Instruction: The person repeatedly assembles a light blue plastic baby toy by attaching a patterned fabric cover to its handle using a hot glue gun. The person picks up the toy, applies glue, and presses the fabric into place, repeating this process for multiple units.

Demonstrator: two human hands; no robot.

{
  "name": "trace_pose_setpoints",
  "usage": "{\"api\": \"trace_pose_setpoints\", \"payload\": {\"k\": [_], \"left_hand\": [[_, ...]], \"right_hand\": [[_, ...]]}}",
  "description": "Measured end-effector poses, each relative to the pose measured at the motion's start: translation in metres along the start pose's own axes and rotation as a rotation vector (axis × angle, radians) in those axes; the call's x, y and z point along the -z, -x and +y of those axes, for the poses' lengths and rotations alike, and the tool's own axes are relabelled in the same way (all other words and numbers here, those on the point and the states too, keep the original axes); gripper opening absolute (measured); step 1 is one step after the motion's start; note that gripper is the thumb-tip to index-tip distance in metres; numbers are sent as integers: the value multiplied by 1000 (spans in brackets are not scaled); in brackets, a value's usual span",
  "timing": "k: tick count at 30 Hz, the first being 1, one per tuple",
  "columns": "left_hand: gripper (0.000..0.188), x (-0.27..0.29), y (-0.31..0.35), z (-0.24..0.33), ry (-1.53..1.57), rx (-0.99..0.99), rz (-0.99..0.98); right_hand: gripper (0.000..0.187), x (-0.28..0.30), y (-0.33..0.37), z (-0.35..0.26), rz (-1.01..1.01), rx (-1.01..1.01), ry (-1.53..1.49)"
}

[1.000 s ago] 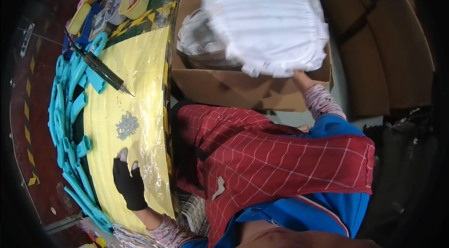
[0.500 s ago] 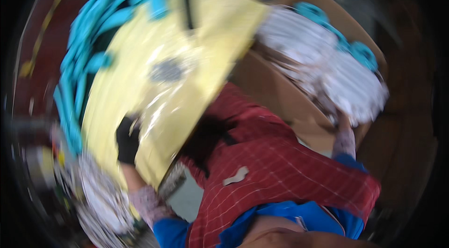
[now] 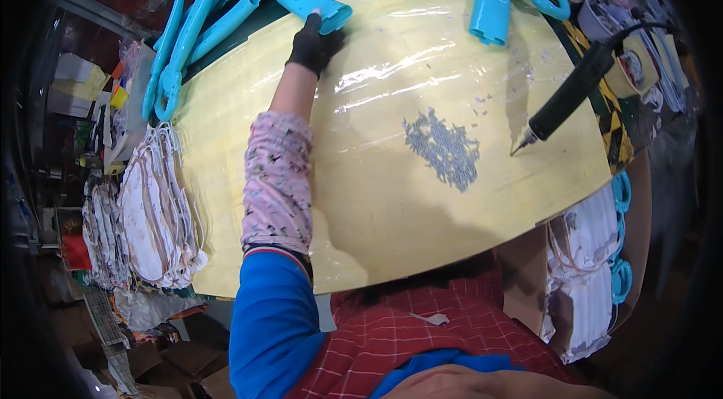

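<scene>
My left hand, in a black glove with the thumb tip bare, reaches to the far side of the yellow-covered table. It grips the near end of a turquoise hollow plastic piece, thumb on top and the other fingers mostly hidden beneath. More turquoise plastic pieces with looped ends lie heaped along the far edge. A pile of small grey screws rests on the tabletop, right of my arm. A black electric screwdriver hangs tip down over the right side. My right hand is out of view.
Stacks of white, brown-edged sheets stand at the table's left end. A cardboard box holding white bundles and turquoise pieces sits at the lower right. Small tubs and bins crowd the far right corner, beside yellow-black striped tape.
The view has swung from the box back over the table. My left hand has gone from the near edge to a turquoise piece at the far side. My right hand has left view.
</scene>
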State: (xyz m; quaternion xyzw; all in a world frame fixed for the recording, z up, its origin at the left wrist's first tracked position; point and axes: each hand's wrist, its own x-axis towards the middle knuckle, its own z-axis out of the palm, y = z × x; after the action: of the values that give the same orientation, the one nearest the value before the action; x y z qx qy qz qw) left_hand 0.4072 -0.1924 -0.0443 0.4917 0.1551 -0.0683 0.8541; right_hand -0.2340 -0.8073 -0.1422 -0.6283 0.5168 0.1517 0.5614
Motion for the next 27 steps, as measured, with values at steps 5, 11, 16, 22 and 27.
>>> {"api": "trace_pose_setpoints", "payload": {"k": [5, 11, 16, 22, 27], "left_hand": [[49, -6, 19, -8, 125, 37, -110], [58, -6, 272, -38, 29, 332, -504], [74, 12, 407, -83, -780, 28, -547], [40, 109, 443, -39, -1465, -448, 196], [17, 296, 446, 56, -1889, -859, 1075]], "right_hand": [[48, -91, 82, -197, -481, 358, -10], [58, -220, 109, -295, -854, 681, -79], [54, -369, 103, -343, -912, 702, -192], [51, -385, 101, -366, -999, 573, -341], [57, -322, 61, -359, -1058, 518, -331]]}}
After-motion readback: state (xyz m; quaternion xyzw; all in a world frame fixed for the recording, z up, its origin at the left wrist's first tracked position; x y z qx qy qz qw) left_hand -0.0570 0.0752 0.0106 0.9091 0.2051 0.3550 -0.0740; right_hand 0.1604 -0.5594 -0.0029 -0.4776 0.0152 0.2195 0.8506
